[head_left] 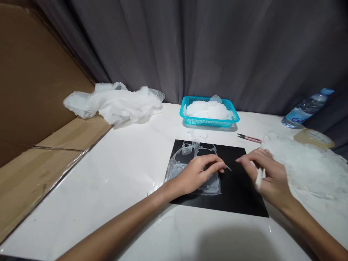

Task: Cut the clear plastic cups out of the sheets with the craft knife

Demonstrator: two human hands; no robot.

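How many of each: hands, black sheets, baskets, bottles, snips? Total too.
Hands: 2 (left hand, right hand)
Black sheets: 1 (black sheet, under the hands)
Baskets: 1 (blue basket)
Bottles: 1 (blue-capped bottle)
Snips: 1 (pink-handled snips)
Total: 6

1. Translucent moulded piece [212,188]: smooth, glossy, plastic-looking;
2. black rectangular sheet [239,194]: smooth, matt;
3. white tabletop [103,174]: smooth, glossy;
4. turquoise perforated far basket [209,123]: shiny plastic;
5. dark grey far curtain [136,47]: matt cloth;
6. brown left box panel [32,72]: matt cardboard;
7. clear blue-capped right bottle [300,113]: glossy plastic.
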